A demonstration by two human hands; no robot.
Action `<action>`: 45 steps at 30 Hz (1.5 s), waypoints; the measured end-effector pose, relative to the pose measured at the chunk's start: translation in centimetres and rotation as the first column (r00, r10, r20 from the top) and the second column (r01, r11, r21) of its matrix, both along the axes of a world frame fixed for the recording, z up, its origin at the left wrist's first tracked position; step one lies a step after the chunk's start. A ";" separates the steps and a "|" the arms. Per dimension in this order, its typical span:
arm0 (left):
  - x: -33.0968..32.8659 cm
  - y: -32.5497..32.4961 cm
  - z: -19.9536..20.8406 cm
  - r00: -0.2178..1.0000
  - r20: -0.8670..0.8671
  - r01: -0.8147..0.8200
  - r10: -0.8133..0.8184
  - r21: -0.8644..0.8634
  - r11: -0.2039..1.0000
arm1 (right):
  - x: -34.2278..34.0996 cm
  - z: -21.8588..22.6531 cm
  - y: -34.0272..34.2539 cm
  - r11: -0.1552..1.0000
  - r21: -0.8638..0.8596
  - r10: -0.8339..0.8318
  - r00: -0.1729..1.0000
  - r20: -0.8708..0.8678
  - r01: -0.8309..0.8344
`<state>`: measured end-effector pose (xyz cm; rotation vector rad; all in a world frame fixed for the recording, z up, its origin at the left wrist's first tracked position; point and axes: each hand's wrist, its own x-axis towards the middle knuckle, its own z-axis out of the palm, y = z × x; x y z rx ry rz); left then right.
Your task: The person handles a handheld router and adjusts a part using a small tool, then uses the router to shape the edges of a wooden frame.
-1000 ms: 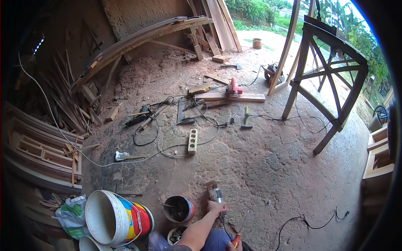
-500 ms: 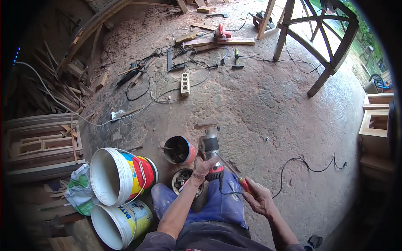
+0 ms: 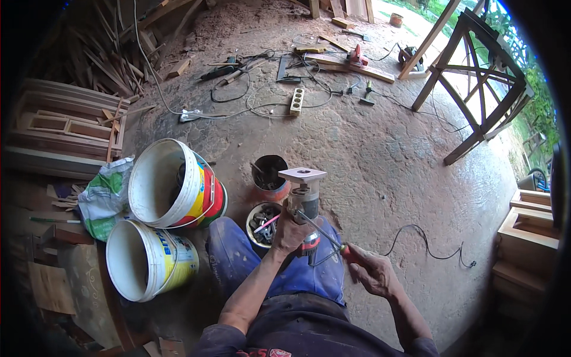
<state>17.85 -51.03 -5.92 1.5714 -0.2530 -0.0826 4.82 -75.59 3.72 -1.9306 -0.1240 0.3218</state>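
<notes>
My left hand [image 3: 289, 231] is wrapped round a trim router [image 3: 306, 205] above my lap. The router stands upright with its flat square base plate [image 3: 302, 174] on top and its red motor end below. In my right hand [image 3: 376, 271] is a screwdriver [image 3: 324, 232] with a red and yellow-green handle. Its long shaft points up and left, with the tip at the router's side near my left fingers; whether it sits in a screw cannot be made out. The router's cord loops beneath the screwdriver.
Close to my left knee stand a small bucket of metal pieces [image 3: 256, 217] and a dark-lined pot [image 3: 270, 193]. Two large white buckets [image 3: 137, 196] lie tilted further left. Ahead are a power strip [image 3: 296, 102], tangled cords and a hammer [image 3: 367, 95]. A cord [image 3: 416, 227] with a plug lies right.
The router has tipped further upright, so its base plate now shows its flat face. The screwdriver is still against its side. My view has shifted, moving the floor items right.
</notes>
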 end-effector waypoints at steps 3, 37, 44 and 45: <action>-0.8 0.4 -0.3 1.000 -0.011 -0.019 0.019 -0.063 0.998 | -0.7 0.9 0.1 0.998 -0.054 0.035 0.998 0.045 -0.033; -3.9 6.2 -0.5 0.998 -0.061 -0.002 -0.006 -0.134 0.991 | -3.7 0.0 3.6 0.985 -0.141 0.109 0.993 0.046 -0.102; -4.4 6.4 -1.1 1.000 -0.009 -0.028 0.027 -0.148 0.989 | -4.1 0.0 3.9 0.993 0.114 0.026 0.976 -0.214 -0.001; -4.4 6.3 -0.9 0.999 -0.028 -0.028 0.024 -0.164 0.986 | -4.1 -0.1 3.8 0.992 0.125 0.019 0.979 -0.202 0.007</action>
